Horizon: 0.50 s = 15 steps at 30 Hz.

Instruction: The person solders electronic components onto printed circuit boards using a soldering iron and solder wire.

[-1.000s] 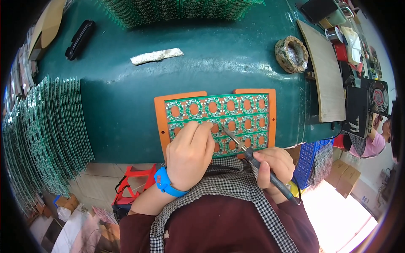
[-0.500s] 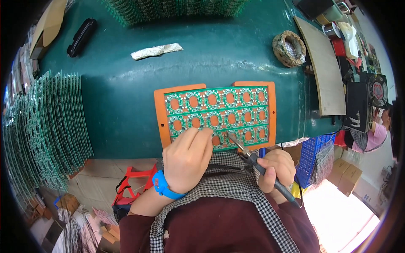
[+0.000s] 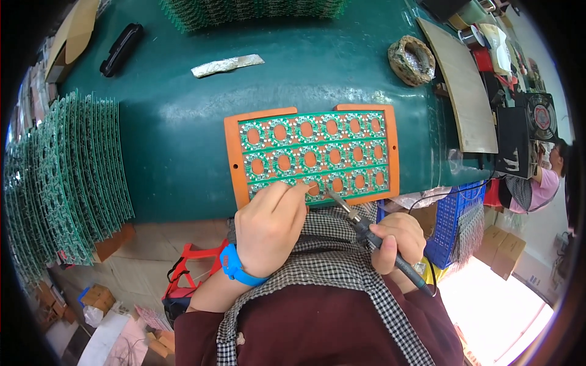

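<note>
A green circuit board panel [image 3: 317, 145], made up of several small boards with oval holes, lies in an orange frame [image 3: 232, 146] at the table's near edge. My right hand [image 3: 400, 241] is closed round the dark handle of a soldering iron [image 3: 365, 232]. Its metal tip slants up and left onto the panel's nearest row. Over that row's left part, my left hand [image 3: 271, 221] pinches thumb and fingers together close to the tip. Whatever sits in the pinch is too small to make out. A blue band is on my left wrist.
Upright green boards [image 3: 79, 165] crowd the table's left side, and more boards [image 3: 250, 13] stand at the far edge. A foil strip [image 3: 227, 65], a black case [image 3: 121, 50], a rough round pot [image 3: 412, 61] and a wooden board [image 3: 462, 91] lie around. Far right, another person [image 3: 537, 186] is visible.
The whole view has shifted slightly, with the table and frame sitting a bit higher. Both hands keep their grips, and the iron's tip stays at the nearest row.
</note>
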### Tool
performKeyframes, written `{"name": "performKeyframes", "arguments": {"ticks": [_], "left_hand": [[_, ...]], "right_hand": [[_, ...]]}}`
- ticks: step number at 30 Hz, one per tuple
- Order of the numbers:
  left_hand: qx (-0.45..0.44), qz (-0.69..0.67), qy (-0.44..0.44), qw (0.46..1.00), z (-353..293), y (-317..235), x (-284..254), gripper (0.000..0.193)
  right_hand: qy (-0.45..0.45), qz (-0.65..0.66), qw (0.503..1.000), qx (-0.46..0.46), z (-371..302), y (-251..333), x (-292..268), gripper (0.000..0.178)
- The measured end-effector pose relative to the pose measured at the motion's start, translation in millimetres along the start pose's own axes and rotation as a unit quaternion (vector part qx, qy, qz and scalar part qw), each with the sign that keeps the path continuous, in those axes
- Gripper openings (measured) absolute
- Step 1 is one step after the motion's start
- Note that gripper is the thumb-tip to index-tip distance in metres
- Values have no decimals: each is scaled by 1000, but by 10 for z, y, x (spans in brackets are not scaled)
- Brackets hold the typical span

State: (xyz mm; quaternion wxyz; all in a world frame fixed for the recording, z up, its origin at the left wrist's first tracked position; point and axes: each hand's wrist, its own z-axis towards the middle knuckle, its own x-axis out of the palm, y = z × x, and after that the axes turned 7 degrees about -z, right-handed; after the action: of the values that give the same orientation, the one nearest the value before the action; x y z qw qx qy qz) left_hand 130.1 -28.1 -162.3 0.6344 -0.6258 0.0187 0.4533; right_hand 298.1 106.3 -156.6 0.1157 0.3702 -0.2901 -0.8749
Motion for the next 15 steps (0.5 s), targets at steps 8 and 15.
{"name": "performKeyframes", "arguments": {"ticks": [8, 15], "left_hand": [[29, 26, 2, 999, 11, 32, 59, 19], [14, 20, 2, 1000, 15, 5, 27, 16]], "right_hand": [[15, -24, 999, 29, 91, 37, 32, 12], [10, -16, 1000, 19, 27, 30, -6, 12]]}}
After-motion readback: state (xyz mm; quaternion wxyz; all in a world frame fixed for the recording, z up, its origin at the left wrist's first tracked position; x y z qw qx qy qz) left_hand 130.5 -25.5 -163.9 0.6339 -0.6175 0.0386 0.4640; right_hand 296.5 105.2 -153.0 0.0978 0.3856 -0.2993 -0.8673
